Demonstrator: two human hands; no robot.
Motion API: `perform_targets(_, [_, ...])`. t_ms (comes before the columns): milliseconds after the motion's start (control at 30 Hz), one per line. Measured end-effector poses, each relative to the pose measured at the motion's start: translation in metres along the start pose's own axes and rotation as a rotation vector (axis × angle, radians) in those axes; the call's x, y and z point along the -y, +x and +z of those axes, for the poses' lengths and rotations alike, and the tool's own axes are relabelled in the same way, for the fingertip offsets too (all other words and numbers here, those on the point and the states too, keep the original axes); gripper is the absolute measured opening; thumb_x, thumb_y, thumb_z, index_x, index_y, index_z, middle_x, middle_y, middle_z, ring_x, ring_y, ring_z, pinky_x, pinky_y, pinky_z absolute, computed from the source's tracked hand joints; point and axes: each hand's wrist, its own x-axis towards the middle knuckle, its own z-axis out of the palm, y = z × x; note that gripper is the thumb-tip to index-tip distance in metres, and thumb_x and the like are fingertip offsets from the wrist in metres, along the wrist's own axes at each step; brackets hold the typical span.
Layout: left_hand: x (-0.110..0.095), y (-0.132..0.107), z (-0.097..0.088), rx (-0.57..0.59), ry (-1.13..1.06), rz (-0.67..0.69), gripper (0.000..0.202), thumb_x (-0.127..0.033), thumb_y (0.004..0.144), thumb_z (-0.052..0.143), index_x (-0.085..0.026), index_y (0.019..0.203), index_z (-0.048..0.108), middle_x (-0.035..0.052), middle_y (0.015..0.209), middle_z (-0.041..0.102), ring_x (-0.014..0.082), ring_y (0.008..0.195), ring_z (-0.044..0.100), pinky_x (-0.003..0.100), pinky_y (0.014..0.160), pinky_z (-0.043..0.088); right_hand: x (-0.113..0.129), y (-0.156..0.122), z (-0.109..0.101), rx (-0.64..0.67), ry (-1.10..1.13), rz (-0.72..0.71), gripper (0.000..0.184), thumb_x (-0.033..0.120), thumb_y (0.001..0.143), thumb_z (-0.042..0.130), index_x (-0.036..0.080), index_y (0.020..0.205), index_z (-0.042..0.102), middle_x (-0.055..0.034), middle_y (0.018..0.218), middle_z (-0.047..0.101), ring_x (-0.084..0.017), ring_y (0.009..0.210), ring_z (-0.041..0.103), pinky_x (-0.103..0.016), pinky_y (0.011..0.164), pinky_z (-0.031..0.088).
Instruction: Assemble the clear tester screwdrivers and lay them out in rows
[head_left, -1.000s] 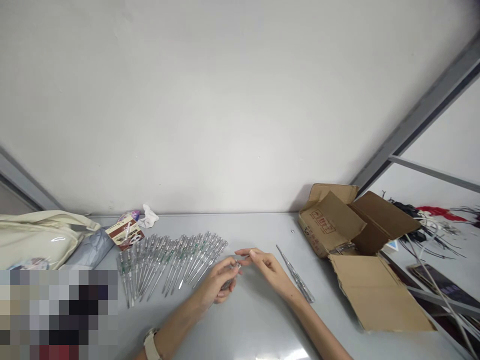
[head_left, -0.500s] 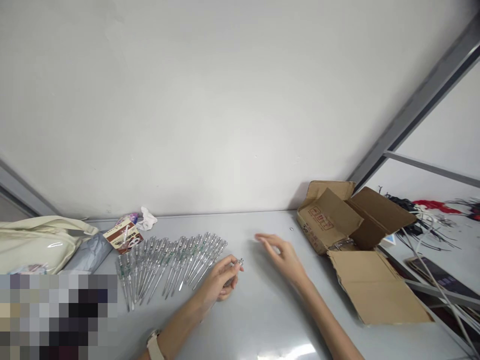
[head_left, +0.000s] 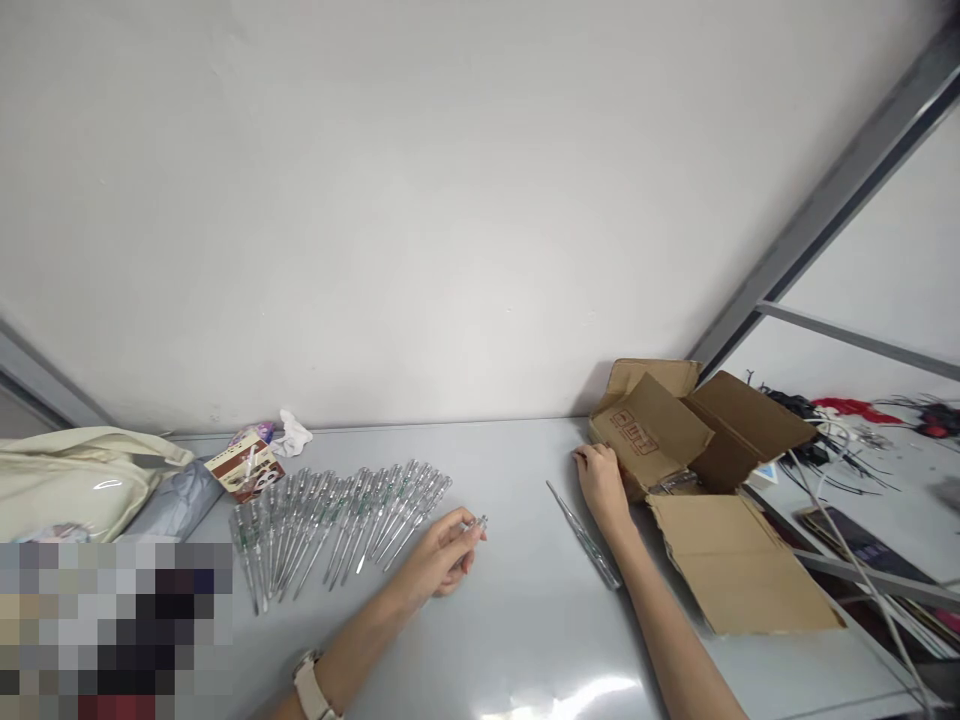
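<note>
My left hand (head_left: 444, 552) is closed above the table, its fingers curled round small shiny pieces. A silvery bit (head_left: 481, 521) pokes out by the thumb and forefinger; its kind is too small to tell. My right hand (head_left: 602, 480) reaches down to the tabletop beside the cardboard box, fingertips together. What they pinch is hidden. Beside the right wrist lies a clear-handled screwdriver (head_left: 592, 550), its tip pointing to the back wall. Left of my left hand, several clear-handled screwdrivers (head_left: 330, 515) lie fanned in a row, handles away from me.
The open cardboard box (head_left: 631, 440) stands at the right, a wide flap (head_left: 742, 570) spread on the table. A cream bag (head_left: 82, 480), a brown packet (head_left: 247, 468) and a crumpled tissue (head_left: 291, 434) sit at the left. Farther right are a phone (head_left: 862, 545) and black cables.
My right hand has moved right and down to the tabletop by the box, where a small shiny piece lay. The screwdriver beside that arm has come into view. My left hand has stayed put.
</note>
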Motion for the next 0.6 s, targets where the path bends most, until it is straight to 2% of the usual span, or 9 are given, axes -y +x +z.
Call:
perform_targets(100, [0.000, -0.001, 0.000, 0.002, -0.003, 0.000, 0.046, -0.065, 0.081, 0.059, -0.021, 0.090, 0.050, -0.0084, 0.062, 0.045, 0.0008, 0.038, 0.019, 0.022, 0.039, 0.006, 0.001, 0.000, -0.001, 0.008, 0.054, 0.038, 0.019, 0.027, 0.079, 0.049, 0.020, 0.068, 0.062, -0.0133, 0.078, 0.065, -0.028, 0.083, 0.057, -0.044, 0.084, 0.045])
perform_targets(233, [-0.002, -0.002, 0.001, -0.003, -0.020, -0.005, 0.044, -0.063, 0.081, 0.060, -0.021, 0.089, 0.050, -0.0081, 0.062, 0.044, 0.0009, 0.039, 0.019, 0.022, 0.040, 0.005, 0.009, -0.001, -0.009, 0.024, 0.167, 0.088, 0.025, 0.042, 0.077, 0.055, 0.021, 0.065, 0.062, -0.0097, 0.070, 0.065, -0.025, 0.070, 0.058, -0.039, 0.074, 0.047])
perform_targets(367, [-0.001, -0.002, 0.001, -0.004, -0.035, -0.008, 0.044, -0.062, 0.081, 0.061, -0.021, 0.089, 0.050, -0.0080, 0.061, 0.045, 0.0008, 0.039, 0.019, 0.023, 0.040, 0.005, 0.038, -0.012, -0.018, 0.062, 0.331, 0.075, 0.037, 0.055, 0.081, 0.057, 0.019, 0.077, 0.067, -0.0090, 0.079, 0.070, -0.023, 0.073, 0.062, -0.036, 0.073, 0.049])
perform_targets(433, [0.001, 0.000, 0.000, -0.011, -0.058, -0.001, 0.044, -0.062, 0.080, 0.061, -0.020, 0.088, 0.050, -0.0081, 0.061, 0.045, 0.0007, 0.039, 0.019, 0.022, 0.040, 0.005, 0.062, -0.024, -0.017, 0.154, 0.455, 0.055, 0.041, 0.058, 0.084, 0.056, 0.018, 0.082, 0.069, -0.0082, 0.081, 0.072, -0.023, 0.075, 0.065, -0.034, 0.073, 0.051])
perform_targets(533, [0.004, 0.002, -0.001, -0.040, -0.095, 0.024, 0.046, -0.063, 0.080, 0.060, -0.020, 0.090, 0.050, -0.0084, 0.061, 0.044, 0.0006, 0.039, 0.018, 0.022, 0.040, 0.005, 0.102, -0.047, -0.008, 0.457, 0.778, 0.095, 0.038, 0.057, 0.079, 0.066, 0.019, 0.084, 0.070, -0.0074, 0.077, 0.073, -0.023, 0.074, 0.068, -0.036, 0.073, 0.054])
perform_targets(600, [0.006, 0.003, -0.001, -0.056, -0.123, 0.044, 0.046, -0.063, 0.081, 0.060, -0.020, 0.093, 0.050, -0.0082, 0.062, 0.045, 0.0006, 0.039, 0.018, 0.022, 0.040, 0.005, 0.123, -0.061, -0.001, 0.591, 0.935, 0.137, 0.033, 0.053, 0.076, 0.073, 0.021, 0.084, 0.071, -0.0059, 0.078, 0.073, -0.023, 0.075, 0.068, -0.038, 0.076, 0.055])
